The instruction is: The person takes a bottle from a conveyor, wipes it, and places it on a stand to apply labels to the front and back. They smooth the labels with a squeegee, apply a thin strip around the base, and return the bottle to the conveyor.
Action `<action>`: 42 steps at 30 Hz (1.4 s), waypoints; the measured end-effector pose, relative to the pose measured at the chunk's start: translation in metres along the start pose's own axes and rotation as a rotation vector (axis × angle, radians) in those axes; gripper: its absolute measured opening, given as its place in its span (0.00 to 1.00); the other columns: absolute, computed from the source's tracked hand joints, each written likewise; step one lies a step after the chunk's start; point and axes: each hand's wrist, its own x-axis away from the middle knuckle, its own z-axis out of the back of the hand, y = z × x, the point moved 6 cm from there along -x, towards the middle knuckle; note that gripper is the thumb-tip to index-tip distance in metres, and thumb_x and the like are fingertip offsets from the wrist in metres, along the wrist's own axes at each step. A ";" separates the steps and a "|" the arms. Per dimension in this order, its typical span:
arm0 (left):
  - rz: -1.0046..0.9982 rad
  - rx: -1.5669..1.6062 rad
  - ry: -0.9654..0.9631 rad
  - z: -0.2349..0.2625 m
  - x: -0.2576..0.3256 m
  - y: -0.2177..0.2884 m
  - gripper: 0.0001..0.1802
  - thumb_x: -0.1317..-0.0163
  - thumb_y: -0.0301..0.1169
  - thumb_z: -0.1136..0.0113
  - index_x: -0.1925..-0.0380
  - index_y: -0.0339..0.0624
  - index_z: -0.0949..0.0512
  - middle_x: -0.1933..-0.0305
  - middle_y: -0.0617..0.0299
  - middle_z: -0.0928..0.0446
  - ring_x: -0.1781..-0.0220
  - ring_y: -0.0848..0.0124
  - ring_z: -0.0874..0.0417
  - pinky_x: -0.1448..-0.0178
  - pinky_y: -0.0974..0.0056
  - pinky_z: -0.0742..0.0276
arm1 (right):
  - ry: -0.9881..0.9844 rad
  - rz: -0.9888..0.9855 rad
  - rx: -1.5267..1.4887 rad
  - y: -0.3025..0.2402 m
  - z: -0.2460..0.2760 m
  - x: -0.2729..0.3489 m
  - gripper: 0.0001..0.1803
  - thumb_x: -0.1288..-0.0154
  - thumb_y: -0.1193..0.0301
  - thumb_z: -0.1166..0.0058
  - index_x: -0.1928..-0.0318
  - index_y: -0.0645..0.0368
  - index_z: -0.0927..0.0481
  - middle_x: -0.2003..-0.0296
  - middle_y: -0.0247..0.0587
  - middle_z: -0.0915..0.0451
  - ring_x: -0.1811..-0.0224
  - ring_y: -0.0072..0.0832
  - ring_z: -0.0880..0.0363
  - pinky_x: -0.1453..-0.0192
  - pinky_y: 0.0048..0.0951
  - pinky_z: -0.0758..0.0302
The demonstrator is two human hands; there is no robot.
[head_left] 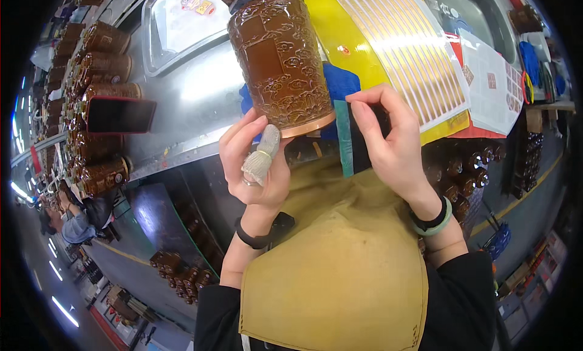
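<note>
A large brown glazed bottle (279, 65) with raised cloud-like patterns and a plain panel lies tilted on blue cloth (342, 83), its base toward me. A copper-gold band (310, 127) rings the base. My left hand (258, 162) grips the bottle near its base; one digit wears a grey cloth cover held by a rubber band. My right hand (388, 132) is beside the base on the right, thumb and forefinger pinched together. Whatever they hold, if anything, is too small to make out. Beyond it lies a sheet of gold strips (404, 41) on yellow backing.
Several similar brown bottles (106, 65) line the bench's left side, with a dark phone (120, 115) propped against them. A metal tray (173, 32) stands at the back left. Printed papers (489, 83) lie at right. More bottles (464, 175) stand below the bench on the right.
</note>
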 end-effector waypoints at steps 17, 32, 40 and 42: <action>-0.064 -0.066 -0.020 -0.002 0.000 0.005 0.19 0.45 0.12 0.28 0.52 0.34 0.16 0.46 0.49 0.16 0.43 0.49 0.14 0.52 0.60 0.11 | -0.086 0.234 0.187 -0.058 -0.025 -0.006 0.07 0.37 0.83 0.36 0.59 0.63 0.19 0.65 0.47 0.21 0.65 0.45 0.19 0.64 0.40 0.23; 0.048 0.009 -0.030 0.005 -0.004 -0.004 0.19 0.49 0.19 0.18 0.55 0.33 0.12 0.49 0.56 0.14 0.45 0.53 0.11 0.43 0.56 0.13 | -0.445 0.523 0.306 -0.102 -0.021 -0.040 0.18 0.35 0.82 0.35 0.45 0.62 0.17 0.57 0.47 0.15 0.55 0.44 0.15 0.48 0.38 0.20; 0.001 0.002 -0.044 0.005 -0.010 0.001 0.21 0.50 0.20 0.16 0.54 0.39 0.11 0.49 0.58 0.14 0.45 0.55 0.11 0.44 0.58 0.14 | -0.447 0.633 0.371 -0.108 -0.033 -0.046 0.16 0.36 0.82 0.34 0.48 0.62 0.17 0.61 0.47 0.15 0.58 0.44 0.17 0.52 0.40 0.21; -0.034 -0.101 -0.059 0.003 -0.011 0.009 0.20 0.50 0.20 0.16 0.56 0.41 0.10 0.49 0.60 0.14 0.46 0.55 0.12 0.45 0.58 0.14 | -0.316 0.568 0.410 -0.104 -0.025 -0.051 0.14 0.33 0.82 0.35 0.48 0.63 0.17 0.60 0.45 0.14 0.56 0.38 0.14 0.50 0.36 0.20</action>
